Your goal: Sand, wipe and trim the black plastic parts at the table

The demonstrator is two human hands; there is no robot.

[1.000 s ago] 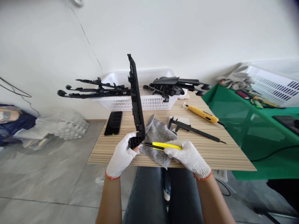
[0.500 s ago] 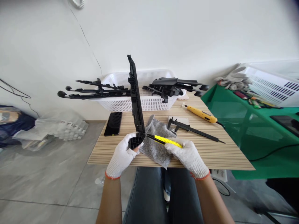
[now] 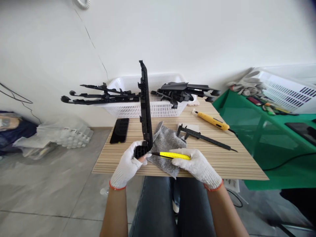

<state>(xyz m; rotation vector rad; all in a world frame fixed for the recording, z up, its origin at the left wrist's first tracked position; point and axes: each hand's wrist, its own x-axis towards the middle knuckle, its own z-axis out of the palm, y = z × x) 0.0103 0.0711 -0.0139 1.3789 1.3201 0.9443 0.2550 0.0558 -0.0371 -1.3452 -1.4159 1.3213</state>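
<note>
My left hand (image 3: 128, 163), in a white knit glove with an orange cuff, grips the lower end of a long black plastic trim piece (image 3: 146, 110). The piece stands upright and bends at its ribbed foot. My gloved right hand (image 3: 195, 163) is closed around a yellow-handled trimming knife (image 3: 174, 155). Its dark front end points left and meets the edge of the trim's foot, close to my left fingers; whether it touches is too small to tell. Below both hands a grey cloth (image 3: 164, 159) lies on the striped table (image 3: 217, 164).
Behind stands a white basket (image 3: 165, 110) with several black trim pieces (image 3: 182, 90) sticking out both sides. A phone (image 3: 119, 131) lies left, black calipers (image 3: 207, 138) and a yellow corded tool (image 3: 213, 121) right. A green-covered table (image 3: 237, 121) adjoins at right.
The knife has moved left and down, with its front end now lower on the trim's foot. The trim piece has turned slightly, its top shifting right.
</note>
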